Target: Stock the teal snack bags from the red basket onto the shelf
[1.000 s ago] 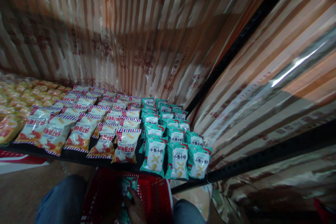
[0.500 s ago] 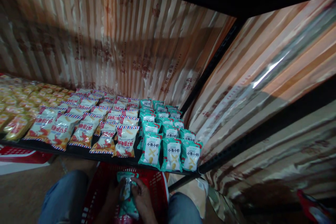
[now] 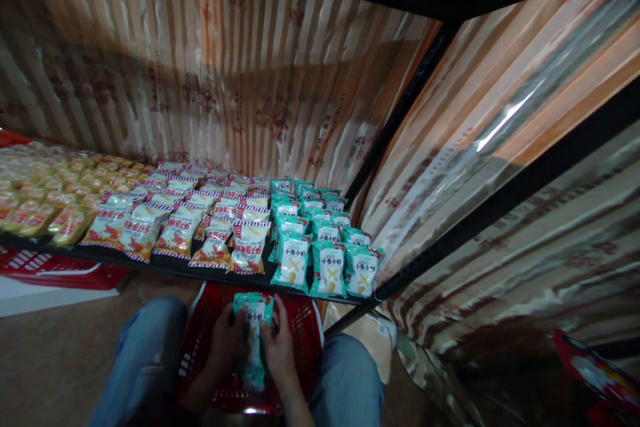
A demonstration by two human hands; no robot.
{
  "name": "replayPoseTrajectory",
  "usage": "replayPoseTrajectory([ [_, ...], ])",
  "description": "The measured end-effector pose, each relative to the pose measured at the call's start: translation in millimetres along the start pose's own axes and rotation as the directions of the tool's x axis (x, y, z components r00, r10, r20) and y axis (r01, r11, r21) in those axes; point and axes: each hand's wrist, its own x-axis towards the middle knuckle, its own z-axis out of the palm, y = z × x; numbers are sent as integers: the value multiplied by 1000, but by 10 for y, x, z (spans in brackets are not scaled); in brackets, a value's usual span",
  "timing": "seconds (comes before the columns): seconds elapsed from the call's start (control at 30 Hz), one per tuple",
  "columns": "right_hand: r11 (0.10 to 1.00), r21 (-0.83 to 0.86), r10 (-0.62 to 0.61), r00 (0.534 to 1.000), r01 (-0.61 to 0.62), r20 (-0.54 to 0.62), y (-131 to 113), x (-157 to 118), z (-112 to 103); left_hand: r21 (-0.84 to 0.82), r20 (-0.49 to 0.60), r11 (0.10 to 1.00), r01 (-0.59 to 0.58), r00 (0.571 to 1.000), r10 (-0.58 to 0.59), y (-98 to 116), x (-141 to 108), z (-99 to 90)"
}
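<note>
Between my two hands is a teal and white snack bag [image 3: 254,320], held upright over a red basket [image 3: 305,327]. My left hand [image 3: 227,340] grips its left edge, and my right hand [image 3: 279,347] has hold of the right edge. Another teal packet seems to lie just below it, though the dark makes this hard to tell. On the black shelf [image 3: 170,268] beyond, teal bags [image 3: 327,267] stand in rows at the right end. Beside them are rows of red and white bags with striped edges [image 3: 249,247].
Yellow packets [image 3: 70,221] cover the shelf's left part. Below them is another red basket [image 3: 90,277]. A black metal post [image 3: 400,113] and a slanted bar [image 3: 500,210] frame the right side, before striped sheeting [image 3: 280,67]. My knees flank the near basket.
The view has shifted, so the shelf appears higher and more yellow packets show. Both hands, with the teal bag, sit higher in the picture, and more of the bag's front is visible.
</note>
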Motion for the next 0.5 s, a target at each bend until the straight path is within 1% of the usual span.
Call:
replayPoseTrajectory([
  [0.1, 999, 18, 37, 999, -36, -10, -8, -70, 18, 49, -69, 999, -23, 997, 26, 37, -73, 3],
  [0.2, 993, -58, 105, 994, -102, 41, -32, -163, 8, 80, -99, 996, -32, 994, 40, 41, -121, 6],
  [0.27, 989, -86, 123, 990, -117, 68, -52, -229, 12, 93, -104, 995, -34, 994, 43, 30, -140, 8],
  [0.37, 990, -101, 104, 994, -103, 8, -58, -306, 44, 96, -83, 995, -33, 996, 41, 12, -166, 7],
  [0.5, 984, -152, 88, 994, -97, -64, -34, -348, 67, 92, -24, 995, -36, 999, 38, 9, -218, -3],
])
